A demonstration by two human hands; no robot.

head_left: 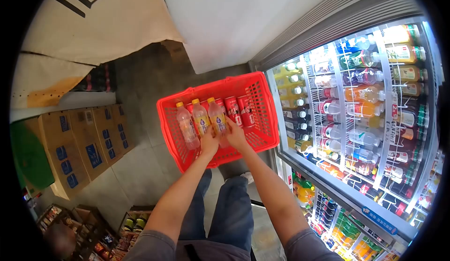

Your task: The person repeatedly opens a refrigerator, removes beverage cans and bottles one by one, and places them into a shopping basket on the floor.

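Over the red shopping basket (213,160), both my hands are on small clear bottles with yellow caps. My left hand (209,143) is closed around the lower part of the middle bottle (201,119), and its fingertips also come close to the right one. My right hand (236,137) grips the right bottle (217,114) from its right side. A third bottle (187,125) leans to the left of these, inside the basket. Several red drink cans (245,111) stand along the basket's far side, partly hidden behind the bottles.
A lit drinks cooler (347,106) with several rows of bottles fills the right side, close to the basket. Cardboard boxes (77,148) line the left. Snack shelves (133,228) are at lower left, and a white hanging sheet (220,26) is ahead.
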